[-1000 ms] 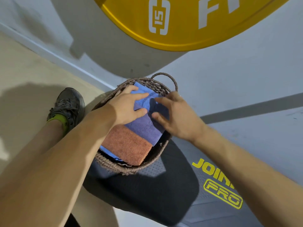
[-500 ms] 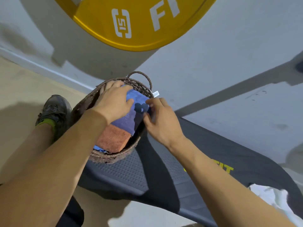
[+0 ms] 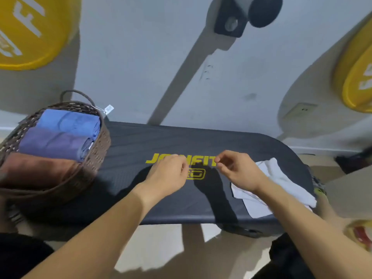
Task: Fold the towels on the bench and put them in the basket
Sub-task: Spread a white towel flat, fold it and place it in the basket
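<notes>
Head camera looks down on a dark padded bench (image 3: 201, 141) with yellow lettering, set against a grey wall (image 3: 141, 57). At its left end stands a woven basket (image 3: 100, 150), already holding three folded towels side by side: a blue towel (image 3: 70, 121) at the back, a purple towel (image 3: 52, 142) in the middle and a brown towel (image 3: 36, 170) nearest. One white towel (image 3: 277, 178) lies rumpled and unfolded on the bench's right end, so by my reading most of the job is done and this last piece remains to fold and carry over. Both hands hover over the middle of the bench: the left hand (image 3: 171, 176) and the right hand (image 3: 237, 172) have loosely curled fingers and hold nothing. Yellow weight plates (image 3: 30, 33) hang on the wall; nothing blocks the way to the basket.
</notes>
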A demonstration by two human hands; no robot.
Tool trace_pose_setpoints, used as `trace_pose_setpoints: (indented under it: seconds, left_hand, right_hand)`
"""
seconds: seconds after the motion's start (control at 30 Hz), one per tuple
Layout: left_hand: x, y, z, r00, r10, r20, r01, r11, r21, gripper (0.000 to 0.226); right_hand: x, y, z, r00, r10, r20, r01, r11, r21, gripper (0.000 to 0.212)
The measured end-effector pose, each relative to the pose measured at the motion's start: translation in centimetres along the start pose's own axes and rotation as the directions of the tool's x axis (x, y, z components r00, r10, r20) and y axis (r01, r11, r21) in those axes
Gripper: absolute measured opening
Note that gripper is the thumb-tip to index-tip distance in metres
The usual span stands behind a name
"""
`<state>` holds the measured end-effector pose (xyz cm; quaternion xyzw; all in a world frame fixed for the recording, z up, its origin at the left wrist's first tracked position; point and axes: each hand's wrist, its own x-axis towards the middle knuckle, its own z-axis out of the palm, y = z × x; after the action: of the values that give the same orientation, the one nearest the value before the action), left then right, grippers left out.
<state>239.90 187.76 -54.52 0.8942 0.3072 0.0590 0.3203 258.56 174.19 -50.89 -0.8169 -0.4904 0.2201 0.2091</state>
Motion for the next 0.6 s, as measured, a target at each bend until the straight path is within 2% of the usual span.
trace_pose_setpoints:
  seconds: [0.07,0.17,0.27,0.33,0.4,0.5,0.53,0.6]
  left_hand:
    - [1.1,3.0,2.7,0.999,0.017,0.046,-0.018,0.999,0.029,0.021]
    - [2.6,7.0,6.9,0.99,0.035,0.134,-0.032,0.999,-0.019,0.017]
    - [3.6,9.7,10.6,0.976,0.013,0.215,0.012,0.993,-0.114,0.047]
    - [4.0,10.8,12.8,0.971,-0.022,0.24,0.074,0.975,-0.211,0.056]
    - [4.0,11.4,14.7,0.958,-0.052,0.282,0.134,0.95,-0.283,0.06]
    - [4.5,11.8,16.7,0.949,-0.089,0.301,0.182,0.937,-0.297,0.067]
    - [4.6,11.8,17.1,0.95,-0.094,0.299,0.187,0.936,-0.299,0.069]
    - [4.9,11.9,17.5,0.95,-0.103,0.295,0.208,0.913,-0.35,0.068]
  right_hand:
    - [-1.2,3.6,-1.3,0.981,0.131,-0.144,-0.146,0.984,-0.098,0.009]
    - [-2.6,7.8,-2.3,0.899,0.329,-0.288,-0.39,0.902,-0.188,0.026]
    - [-3.6,10.7,-2.1,0.825,0.519,-0.223,-0.551,0.827,-0.116,0.055]
    - [-3.9,12.0,-1.3,0.796,0.59,-0.133,-0.598,0.801,-0.026,0.068]
    - [-4.0,13.0,-0.1,0.796,0.601,-0.076,-0.604,0.797,-0.019,0.066]
    - [-4.0,14.1,1.5,0.833,0.54,-0.12,-0.553,0.819,-0.154,0.041]
    - [-3.9,14.5,1.7,0.841,0.522,-0.141,-0.538,0.835,-0.114,0.033]
    - [-3.5,15.2,1.5,0.84,0.518,-0.161,-0.508,0.856,0.098,0.022]
